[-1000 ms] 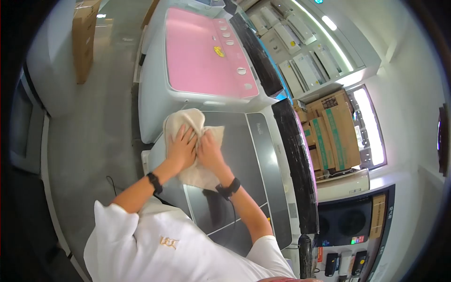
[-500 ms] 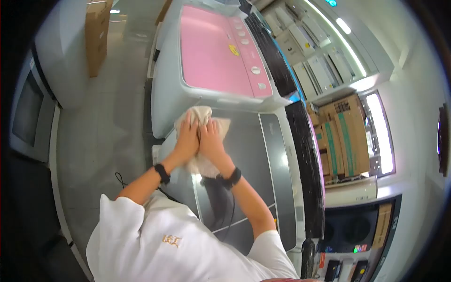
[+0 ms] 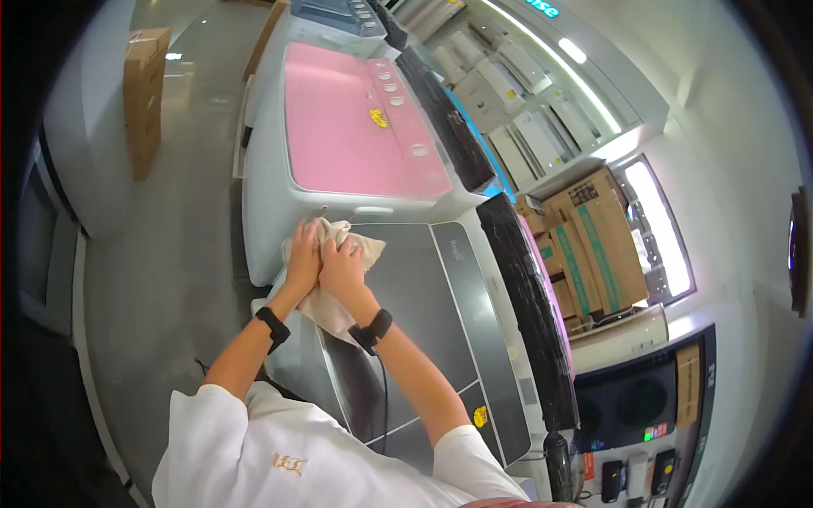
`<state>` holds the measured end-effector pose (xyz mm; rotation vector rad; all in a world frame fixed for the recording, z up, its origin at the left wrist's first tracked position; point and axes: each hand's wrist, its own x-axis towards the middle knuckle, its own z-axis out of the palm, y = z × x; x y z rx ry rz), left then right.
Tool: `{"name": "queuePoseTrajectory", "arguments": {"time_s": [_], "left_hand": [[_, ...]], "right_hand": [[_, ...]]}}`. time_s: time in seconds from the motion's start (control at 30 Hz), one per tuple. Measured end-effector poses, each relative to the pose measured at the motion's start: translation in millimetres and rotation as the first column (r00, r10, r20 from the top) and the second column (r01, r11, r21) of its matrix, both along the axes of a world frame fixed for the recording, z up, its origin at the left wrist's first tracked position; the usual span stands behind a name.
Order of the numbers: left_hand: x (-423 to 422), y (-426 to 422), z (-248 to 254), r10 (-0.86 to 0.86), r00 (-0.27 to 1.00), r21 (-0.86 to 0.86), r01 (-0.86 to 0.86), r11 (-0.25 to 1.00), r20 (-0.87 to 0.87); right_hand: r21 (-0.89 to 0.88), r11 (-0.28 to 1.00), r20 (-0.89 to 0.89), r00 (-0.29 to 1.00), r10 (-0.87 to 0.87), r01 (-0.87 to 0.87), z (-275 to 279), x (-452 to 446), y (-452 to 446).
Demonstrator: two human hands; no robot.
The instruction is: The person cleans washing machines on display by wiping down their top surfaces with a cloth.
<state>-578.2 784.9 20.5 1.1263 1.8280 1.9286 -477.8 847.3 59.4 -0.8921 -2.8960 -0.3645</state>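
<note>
A beige cloth [image 3: 329, 315] lies bunched on the dark grey glass lid [image 3: 415, 296] of a washing machine, at its far left corner. My left hand [image 3: 303, 264] presses on the cloth's left part with its fingers closed over it. Right beside it, my right hand [image 3: 342, 273] grips the same cloth, fingers bent into the folds. Both wrists wear black bands, and a thin dark cord hangs from the right one. Just beyond the hands stands a washing machine with a pink lid [image 3: 356, 127]. The fingertips are partly hidden in the fabric.
A black-wrapped long package [image 3: 529, 313] runs along the machine's right side. Cardboard boxes [image 3: 601, 245] are stacked farther right. On the left, a grey tiled floor [image 3: 161, 279] leads to a tall carton [image 3: 146, 102]. A yellow sticker [image 3: 480, 416] marks the lid's near part.
The view has shifted, so the machines and hands appear farther left and lower. Both hands keep hold of the cloth near the same corner; its lower part looks less blurred now.
</note>
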Motion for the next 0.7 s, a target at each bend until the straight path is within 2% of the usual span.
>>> {"name": "queuePoseTrajectory", "arguments": {"time_s": [0.07, 0.17, 0.27, 0.37, 0.43, 0.47, 0.5, 0.57, 0.63, 0.7], "left_hand": [[4.7, 0.9, -15.0, 0.095, 0.993, 0.018, -0.097, 0.995, 0.073], [21.5, -37.2, -4.4, -0.013, 0.974, 0.039, 0.004, 0.999, 0.226], [43.3, -66.6, 12.1, -0.136, 0.926, 0.077, 0.116, 0.990, 0.353], [63.7, -91.4, -5.8, -0.172, 0.970, -0.028, 0.179, 0.983, 0.172], [69.9, -126.7, 28.8, -0.291, 0.957, -0.074, 0.290, 0.954, -0.003], [70.0, -132.4, 25.3, -0.329, 0.919, -0.174, 0.296, 0.939, -0.216], [73.7, -136.3, 20.4, -0.365, 0.834, -0.269, 0.272, 0.924, -0.413], [68.8, -152.3, 41.4, -0.458, 0.496, -0.390, 0.241, 0.889, -0.738], [79.6, -164.5, 42.4, -0.455, 0.546, -0.390, 0.239, 0.889, -0.703], [79.8, -176.7, 55.3, -0.456, 0.550, -0.395, 0.233, 0.888, -0.700]], "right_hand": [[-0.094, 0.994, -0.011, 0.999, -0.050, 0.049, 28.7, 3.7, -32.2], [-0.102, 0.995, 0.073, 0.997, 0.000, 0.008, 39.7, 22.1, -67.7], [-0.130, 0.987, 0.051, 0.995, -0.091, 0.097, 35.0, 41.4, -101.5], [-0.104, 0.994, 0.052, 0.997, 0.048, -0.043, 39.0, 78.2, -127.0], [-0.152, 0.980, 0.030, 0.991, 0.134, -0.128, 51.0, 107.7, -146.3], [-0.140, 0.978, 0.036, 0.986, 0.161, -0.154, 57.0, 116.4, -154.7], [-0.123, 0.976, 0.046, 0.981, 0.188, -0.181, 57.1, 129.5, -164.2], [-0.211, 0.977, 0.025, 0.999, 0.039, -0.032, 48.2, 152.5, -182.8], [-0.312, 0.950, -0.027, 0.999, -0.024, 0.015, 69.6, 162.4, -205.9], [-0.340, 0.940, -0.115, 0.990, -0.083, 0.040, 58.2, 179.9, -223.6]]}}
